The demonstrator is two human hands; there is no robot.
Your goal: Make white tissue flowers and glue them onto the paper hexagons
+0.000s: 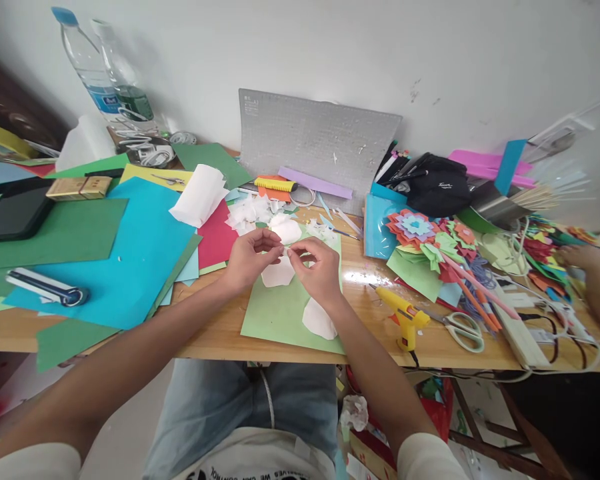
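My left hand [253,260] and my right hand [319,268] meet over a light green sheet [267,320], thumbs and forefingers pinched close together. Between the fingertips is the top edge of a small white paper piece [278,273], which hangs just below them; how much of it each hand grips is partly hidden. Another white paper piece [286,230] lies right behind the fingers. Under my right wrist a rounded white paper piece [319,320] rests on the green sheet. A heap of white paper scraps [250,212] sits beyond my left hand.
To the right lie a yellow glue gun [404,313], scissors [464,331], paper flowers [416,227] and a power strip [523,333]. Coloured sheets, a stapler [47,287] and a phone [15,208] cover the left. A cutting mat [315,137] leans on the wall. Another person's arm [597,280] reaches in at right.
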